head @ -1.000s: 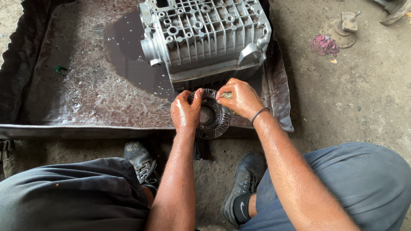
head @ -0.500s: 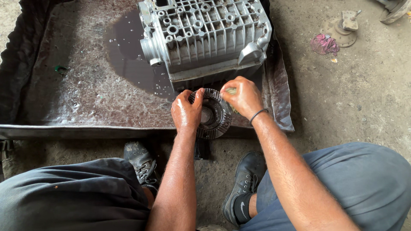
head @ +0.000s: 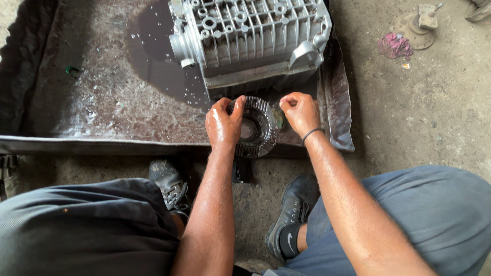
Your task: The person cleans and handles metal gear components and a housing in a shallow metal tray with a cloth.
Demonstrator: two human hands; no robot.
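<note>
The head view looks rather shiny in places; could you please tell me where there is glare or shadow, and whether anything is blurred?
In the head view, soft daylight gives wet sheen on the left hand, both forearms and the dark puddle in the metal tray. The ribbed housing is bright but not washed out. The toothed ring is sharp. The right hand casts only faint shadow. Edges bend slightly outward.

A: Item under inspection?

B: One gear [head: 254,128], a dark metal ring with teeth round its rim and a hollow centre. Wet and shiny.

A: Position?

B: At the near edge of the tray, right of centre, just near of the housing.

A: Pose?

B: Tilted, open face up towards the camera, its left rim partly hidden.
</note>
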